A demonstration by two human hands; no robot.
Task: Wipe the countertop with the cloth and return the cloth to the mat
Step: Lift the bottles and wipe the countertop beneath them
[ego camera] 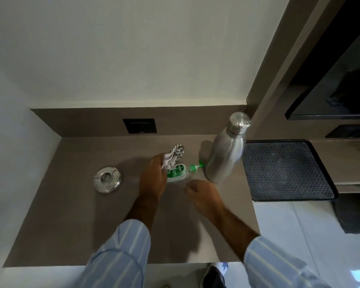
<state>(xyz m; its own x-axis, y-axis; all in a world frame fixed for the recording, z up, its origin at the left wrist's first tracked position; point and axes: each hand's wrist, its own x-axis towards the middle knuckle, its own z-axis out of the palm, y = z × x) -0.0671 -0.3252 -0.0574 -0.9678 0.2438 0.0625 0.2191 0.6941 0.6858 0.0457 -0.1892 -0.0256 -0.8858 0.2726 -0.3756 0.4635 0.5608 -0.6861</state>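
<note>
My left hand (pixel 153 174) grips a bunched grey-and-white cloth (pixel 174 154) pressed on the brown countertop (pixel 71 215), near its middle. A green soap bottle (pixel 178 171) lies on its side right beside the cloth, its pump pointing right. My right hand (pixel 204 195) hovers just in front of the bottle, fingers curled, holding nothing. The dark patterned mat (pixel 285 169) lies at the right end of the counter with nothing on it.
A tall steel water bottle (pixel 224 150) stands between the soap bottle and the mat. A round steel ashtray (pixel 107 179) sits to the left. A black wall socket (pixel 139 125) is in the back splash. A dark screen (pixel 341 80) hangs at upper right.
</note>
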